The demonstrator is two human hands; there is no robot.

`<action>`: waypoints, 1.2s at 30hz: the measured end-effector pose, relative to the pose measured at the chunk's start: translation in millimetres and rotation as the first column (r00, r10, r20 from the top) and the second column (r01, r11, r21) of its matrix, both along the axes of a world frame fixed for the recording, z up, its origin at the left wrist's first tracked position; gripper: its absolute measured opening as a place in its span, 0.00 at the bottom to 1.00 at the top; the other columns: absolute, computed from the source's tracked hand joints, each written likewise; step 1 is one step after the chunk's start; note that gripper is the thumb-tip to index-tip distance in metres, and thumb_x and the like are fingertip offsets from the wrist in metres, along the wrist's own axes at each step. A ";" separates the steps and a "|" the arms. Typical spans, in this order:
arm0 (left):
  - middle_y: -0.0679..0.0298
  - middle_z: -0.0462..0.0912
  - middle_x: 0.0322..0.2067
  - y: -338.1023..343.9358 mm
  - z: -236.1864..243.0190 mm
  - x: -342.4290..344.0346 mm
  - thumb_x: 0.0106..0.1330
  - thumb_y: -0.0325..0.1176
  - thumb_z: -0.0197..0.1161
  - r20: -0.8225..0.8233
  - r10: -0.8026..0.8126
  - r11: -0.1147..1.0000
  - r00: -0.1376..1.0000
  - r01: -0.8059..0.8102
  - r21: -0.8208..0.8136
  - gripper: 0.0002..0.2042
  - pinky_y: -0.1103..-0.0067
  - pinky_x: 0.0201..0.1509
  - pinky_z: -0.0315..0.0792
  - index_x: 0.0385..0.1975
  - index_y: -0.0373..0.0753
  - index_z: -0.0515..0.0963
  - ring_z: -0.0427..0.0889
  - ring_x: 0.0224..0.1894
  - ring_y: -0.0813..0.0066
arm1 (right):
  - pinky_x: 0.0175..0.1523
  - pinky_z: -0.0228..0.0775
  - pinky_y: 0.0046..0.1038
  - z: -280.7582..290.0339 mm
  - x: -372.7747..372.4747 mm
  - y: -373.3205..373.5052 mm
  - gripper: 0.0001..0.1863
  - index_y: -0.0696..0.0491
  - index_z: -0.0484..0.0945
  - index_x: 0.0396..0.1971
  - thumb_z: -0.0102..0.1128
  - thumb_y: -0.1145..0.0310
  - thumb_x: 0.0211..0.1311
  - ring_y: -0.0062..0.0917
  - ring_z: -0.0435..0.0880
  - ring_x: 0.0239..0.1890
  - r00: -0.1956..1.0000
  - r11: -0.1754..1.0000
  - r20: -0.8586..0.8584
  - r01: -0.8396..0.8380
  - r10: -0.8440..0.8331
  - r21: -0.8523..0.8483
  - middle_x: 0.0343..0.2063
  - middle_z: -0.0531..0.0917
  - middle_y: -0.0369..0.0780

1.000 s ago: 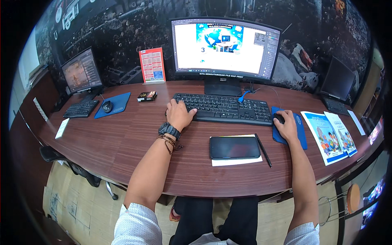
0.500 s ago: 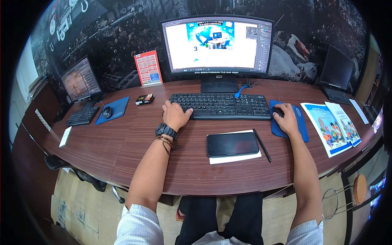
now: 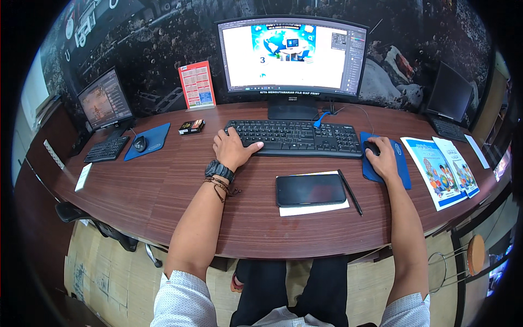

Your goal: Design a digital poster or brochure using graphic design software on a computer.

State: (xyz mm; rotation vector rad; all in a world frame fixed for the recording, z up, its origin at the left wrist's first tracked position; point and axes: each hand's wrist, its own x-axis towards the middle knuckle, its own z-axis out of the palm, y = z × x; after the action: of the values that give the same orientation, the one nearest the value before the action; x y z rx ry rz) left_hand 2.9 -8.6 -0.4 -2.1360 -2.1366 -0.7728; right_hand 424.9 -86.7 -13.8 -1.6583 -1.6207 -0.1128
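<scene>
My left hand point(image 3: 232, 150) rests at the left end of a black keyboard point(image 3: 297, 137), fingers apart over the keys and thumb stretched out along the front edge. A black watch and a braided bracelet circle that wrist. My right hand point(image 3: 383, 160) is curled over a dark computer mouse point(image 3: 372, 147), which it mostly hides, on a blue mouse pad point(image 3: 402, 173). Behind the keyboard, a wide monitor point(image 3: 239, 60) displays a blue design with a globe and a desk inside an editing program.
Nearer me lie a phone point(image 3: 310, 190) on white paper and a black pen point(image 3: 350, 192). Printed booklets point(image 3: 436, 174) lie at right. Leftward are a small box point(image 3: 192, 127), a red calendar point(image 3: 197, 84), another mouse point(image 3: 140, 144) and a second monitor point(image 3: 105, 101).
The whole view has shifted slightly, so the desk appears a little higher. My left fingers have moved slightly on the keys; my right hand stays on the mouse.
</scene>
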 end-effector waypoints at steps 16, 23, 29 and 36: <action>0.34 0.68 0.58 1.6 1.3 -1.1 0.48 0.70 0.70 -0.012 0.026 0.997 1.000 -0.027 -0.072 0.56 0.58 0.64 0.67 0.61 0.20 0.64 0.68 0.61 0.37 | 0.58 0.71 0.38 -1.2 -0.2 1.0 0.18 0.53 0.81 0.47 0.61 0.66 0.56 0.43 0.79 0.52 1.000 1.000 0.013 0.001 -0.001 0.008 0.48 0.78 0.46; 0.38 0.69 0.55 1.2 2.6 -0.1 0.48 0.70 0.70 -0.012 0.030 0.996 0.999 -0.031 -0.087 0.54 0.59 0.63 0.67 0.56 0.19 0.68 0.69 0.59 0.40 | 0.58 0.71 0.38 -0.2 -0.9 0.1 0.18 0.53 0.81 0.47 0.61 0.66 0.56 0.43 0.79 0.52 1.000 1.000 0.009 0.012 -0.012 -0.005 0.48 0.78 0.46; 0.41 0.71 0.51 7.0 -1.1 -2.4 0.46 0.71 0.70 -0.050 0.037 0.996 0.998 -0.041 -0.078 0.53 0.59 0.61 0.68 0.51 0.18 0.71 0.71 0.56 0.43 | 0.58 0.71 0.37 -2.8 1.7 3.2 0.18 0.54 0.81 0.47 0.62 0.67 0.55 0.43 0.79 0.51 1.000 1.000 0.015 0.013 -0.013 -0.002 0.47 0.78 0.47; 0.37 0.73 0.49 3.4 -1.6 -0.6 0.48 0.72 0.68 -0.082 0.040 0.999 0.996 -0.041 -0.013 0.50 0.61 0.55 0.74 0.42 0.17 0.78 0.74 0.53 0.42 | 0.58 0.71 0.38 -5.9 6.0 5.2 0.20 0.54 0.81 0.49 0.62 0.67 0.55 0.43 0.79 0.52 1.000 0.999 0.011 -0.019 0.019 0.034 0.47 0.78 0.47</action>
State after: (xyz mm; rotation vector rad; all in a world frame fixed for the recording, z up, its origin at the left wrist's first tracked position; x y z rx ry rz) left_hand 2.3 -5.3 -2.0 -2.0853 -2.1447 -0.6564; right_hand 430.9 -81.5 -19.7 -1.6187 -1.6333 -0.1386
